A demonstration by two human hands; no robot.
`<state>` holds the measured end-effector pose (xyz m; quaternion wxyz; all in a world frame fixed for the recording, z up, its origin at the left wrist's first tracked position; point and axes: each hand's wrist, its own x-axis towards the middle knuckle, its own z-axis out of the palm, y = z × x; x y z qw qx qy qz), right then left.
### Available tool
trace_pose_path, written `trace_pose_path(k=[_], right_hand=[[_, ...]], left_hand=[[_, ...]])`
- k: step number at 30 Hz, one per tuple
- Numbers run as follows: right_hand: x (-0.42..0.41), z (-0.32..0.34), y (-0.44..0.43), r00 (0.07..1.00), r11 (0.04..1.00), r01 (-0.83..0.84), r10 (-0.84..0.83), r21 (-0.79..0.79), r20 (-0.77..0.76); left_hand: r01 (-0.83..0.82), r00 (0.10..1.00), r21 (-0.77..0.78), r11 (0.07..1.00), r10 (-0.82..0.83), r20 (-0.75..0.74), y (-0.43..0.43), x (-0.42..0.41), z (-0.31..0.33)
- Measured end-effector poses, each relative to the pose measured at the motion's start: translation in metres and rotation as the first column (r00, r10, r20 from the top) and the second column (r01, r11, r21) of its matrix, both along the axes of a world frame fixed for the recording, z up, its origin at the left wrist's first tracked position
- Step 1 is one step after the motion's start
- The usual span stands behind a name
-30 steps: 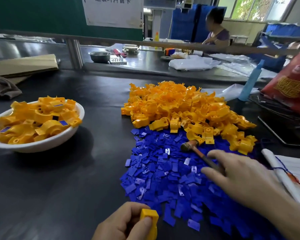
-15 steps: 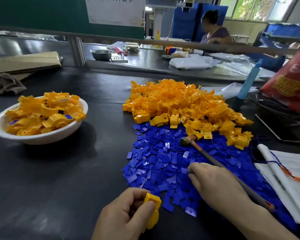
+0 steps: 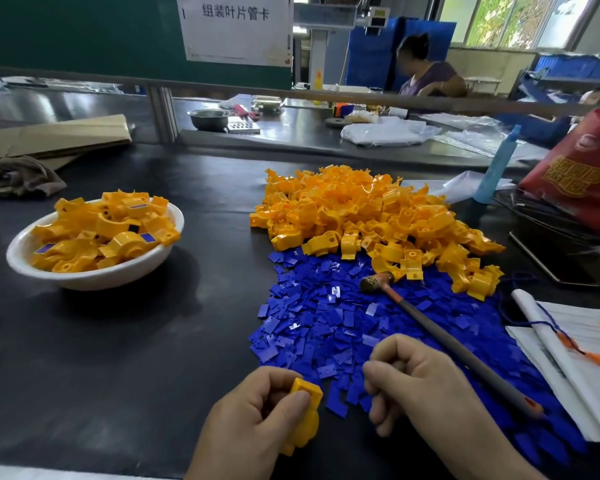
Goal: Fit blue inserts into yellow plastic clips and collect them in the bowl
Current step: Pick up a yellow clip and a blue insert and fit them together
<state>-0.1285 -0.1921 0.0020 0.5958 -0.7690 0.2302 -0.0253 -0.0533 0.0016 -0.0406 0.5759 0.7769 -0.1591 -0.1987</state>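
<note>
**Bench stock, insert-picking step**

- Table: dark top filling the lower frame. It carries every item below.
- Clip pile: loose yellow clips heaped at centre right. Its near edge touches the insert pile.
- Insert pile: flat blue pieces spread from the centre to the lower right.
- Bowl: white, at centre left, well apart from both piles. It is heaped with yellow clips, several showing a seated blue insert.
- Mallet: lies across the insert pile, head near the clip pile and handle running to the lower right. No hand is on it.
- Right hand: lower centre right, over the near edge of the insert pile, fingers curled under. Whether it pinches an insert cannot be told.
- Left hand: bottom centre, fingers and thumb wrapped round one clip.
- Clip: held just left of the insert pile, apart from the right hand. No insert shows in it.

Step judged: fetching an insert for the held clip. The next move calls for one insert separated from the heap, squared to the clip's slot and pressed in. The mallet is likely for seating it. The clip then goes to the bowl.
</note>
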Motion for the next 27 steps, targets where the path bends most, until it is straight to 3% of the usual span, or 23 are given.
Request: trace_pose_path(k=[3,6,10,17,21,24,27], right_hand=[[-0.006,0.002,0.017,1.0,0.982,-0.016,0.016,0.191,0.001],[-0.012,0.006,0.031,0.997,0.975,-0.075,0.067,0.211,0.043],[-0.019,0.009,0.041,0.984,0.994,-0.104,0.109,-0.04,0.138],[-0.023,0.004,0.045,0.966,0.958,-0.024,0.096,-0.284,0.241],[-0.021,0.001,0.047,0.956,0.881,-0.058,0.185,-0.47,0.228],[-0.021,-0.003,0.049,0.97,0.89,-0.002,0.113,-0.456,0.216],[-0.019,-0.006,0.048,0.983,0.939,0.013,0.052,-0.343,0.178]], left_hand=[[-0.003,1.0,-0.042,0.999,0.002,-0.03,-0.002,0.001,0.004],[0.0,0.996,-0.126,0.992,-0.011,-0.083,-0.005,-0.001,0.008],[0.03,0.983,-0.236,0.971,-0.072,-0.168,-0.007,-0.005,0.009],[0.016,0.991,-0.254,0.967,-0.05,-0.127,-0.003,-0.007,0.007],[0.014,0.994,-0.232,0.973,-0.04,-0.106,-0.005,-0.012,0.007],[-0.007,0.995,-0.212,0.977,-0.013,-0.095,-0.005,-0.013,0.007],[-0.004,0.995,-0.197,0.98,-0.015,-0.095,-0.004,-0.016,0.011]])
